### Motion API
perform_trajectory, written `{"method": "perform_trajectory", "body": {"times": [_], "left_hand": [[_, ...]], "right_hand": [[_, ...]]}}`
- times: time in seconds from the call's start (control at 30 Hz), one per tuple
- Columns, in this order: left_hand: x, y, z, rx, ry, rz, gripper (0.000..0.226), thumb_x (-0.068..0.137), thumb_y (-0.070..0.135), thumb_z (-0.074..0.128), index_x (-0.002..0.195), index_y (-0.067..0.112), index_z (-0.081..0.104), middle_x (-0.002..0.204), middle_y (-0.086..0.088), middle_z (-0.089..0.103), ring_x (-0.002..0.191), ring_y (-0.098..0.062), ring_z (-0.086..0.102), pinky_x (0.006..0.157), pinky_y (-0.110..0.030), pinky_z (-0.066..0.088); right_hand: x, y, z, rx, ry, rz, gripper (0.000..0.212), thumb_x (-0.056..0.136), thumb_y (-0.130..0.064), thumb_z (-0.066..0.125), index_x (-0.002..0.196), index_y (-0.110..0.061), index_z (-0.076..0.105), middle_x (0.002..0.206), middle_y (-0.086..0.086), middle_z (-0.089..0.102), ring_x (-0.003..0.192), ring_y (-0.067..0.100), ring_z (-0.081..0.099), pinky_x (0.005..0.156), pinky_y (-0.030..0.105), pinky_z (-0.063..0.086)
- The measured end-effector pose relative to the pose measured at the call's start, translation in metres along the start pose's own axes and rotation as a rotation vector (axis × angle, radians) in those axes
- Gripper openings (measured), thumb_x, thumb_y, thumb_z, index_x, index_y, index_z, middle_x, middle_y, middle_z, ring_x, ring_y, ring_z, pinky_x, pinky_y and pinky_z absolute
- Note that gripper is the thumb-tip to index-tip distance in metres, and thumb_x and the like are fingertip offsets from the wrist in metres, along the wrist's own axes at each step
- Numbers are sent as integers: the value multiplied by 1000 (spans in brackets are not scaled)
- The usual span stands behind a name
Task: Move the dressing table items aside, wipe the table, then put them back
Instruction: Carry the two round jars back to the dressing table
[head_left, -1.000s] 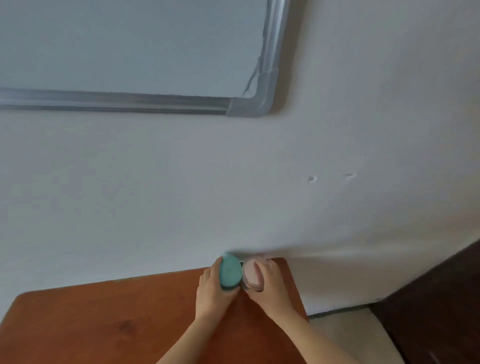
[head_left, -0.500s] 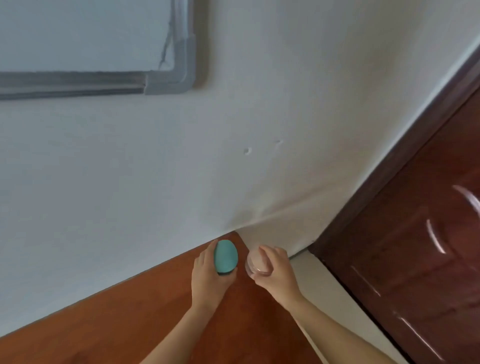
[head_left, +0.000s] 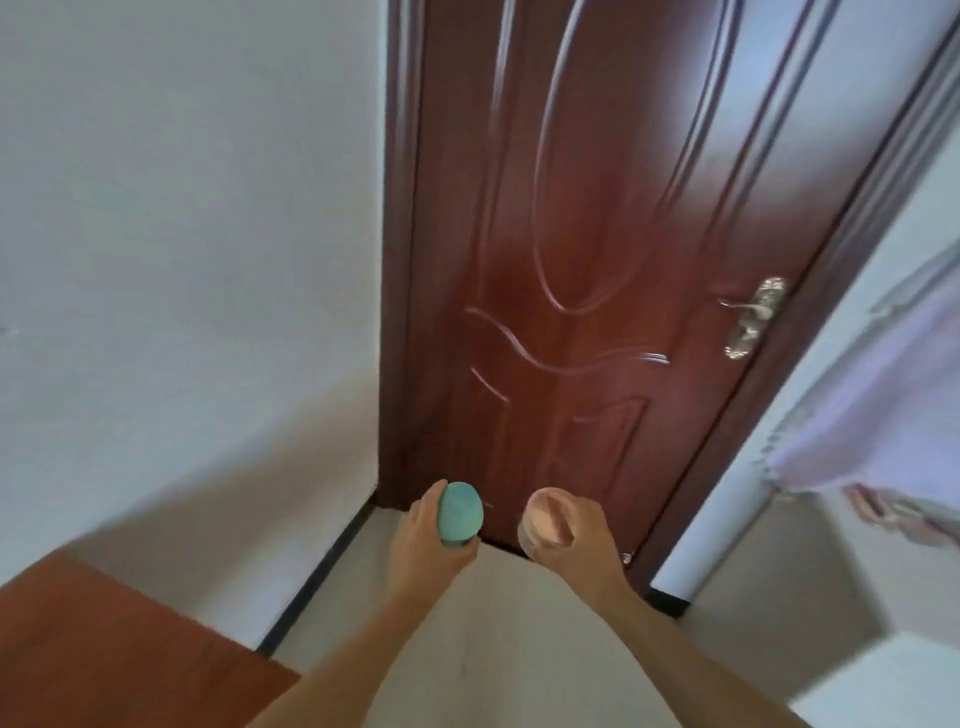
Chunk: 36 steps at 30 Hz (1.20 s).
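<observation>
My left hand grips a teal egg-shaped item, held up in the air over the floor. My right hand grips a small round jar with a pink top, level with the teal item and a short gap to its right. Both hands are away from the wooden dressing table, whose bare corner shows at the lower left.
A dark red wooden door with a metal handle stands straight ahead. White wall is to the left, pale floor below. A light purple cloth hangs at the right, above a white surface.
The view has swung right from the table and wall to the door. Both hands lifted the teal item and the jar off the table's corner and carried them rightward over the floor.
</observation>
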<state>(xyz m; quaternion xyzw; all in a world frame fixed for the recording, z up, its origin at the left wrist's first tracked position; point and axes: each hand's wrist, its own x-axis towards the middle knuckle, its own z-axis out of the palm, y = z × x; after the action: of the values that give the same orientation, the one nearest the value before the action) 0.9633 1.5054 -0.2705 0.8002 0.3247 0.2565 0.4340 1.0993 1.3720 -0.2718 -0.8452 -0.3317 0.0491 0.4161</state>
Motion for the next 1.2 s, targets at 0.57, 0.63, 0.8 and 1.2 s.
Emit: {"method": "perform_trajectory", "body": {"times": [0.57, 0.63, 0.8, 1.2], "left_hand": [[-120, 246, 347, -309, -745, 358, 58, 65, 8, 80, 107, 30, 48, 97, 7, 60, 92, -18, 58, 75, -28, 44], [-129, 261, 374, -332, -804, 387, 56, 66, 6, 79, 100, 37, 46, 92, 10, 60, 91, -18, 59, 70, -24, 43], [-123, 294, 440, -336, -882, 436, 55, 65, 10, 79, 103, 37, 49, 97, 8, 60, 92, -18, 57, 71, -23, 45], [-87, 334, 585, -253, -928, 442, 73, 65, 19, 80, 129, 21, 45, 114, 3, 56, 102, -21, 54, 80, -28, 44]], "right_hand": [[-190, 209, -334, -97, 661, 539, 52, 64, -12, 73, 113, -20, 58, 102, -8, 39, 108, 23, 55, 94, 33, 47], [-201, 224, -354, -105, 723, 588, 47, 66, -10, 73, 111, -19, 60, 101, -6, 41, 103, 20, 57, 90, 24, 46], [-209, 261, -400, -122, 769, 660, 49, 68, -10, 74, 114, -16, 58, 97, -5, 42, 105, 22, 55, 88, 33, 50], [-176, 355, -482, -24, 854, 777, 49, 71, -4, 74, 101, -33, 48, 100, -10, 36, 97, 10, 53, 85, 42, 54]]}}
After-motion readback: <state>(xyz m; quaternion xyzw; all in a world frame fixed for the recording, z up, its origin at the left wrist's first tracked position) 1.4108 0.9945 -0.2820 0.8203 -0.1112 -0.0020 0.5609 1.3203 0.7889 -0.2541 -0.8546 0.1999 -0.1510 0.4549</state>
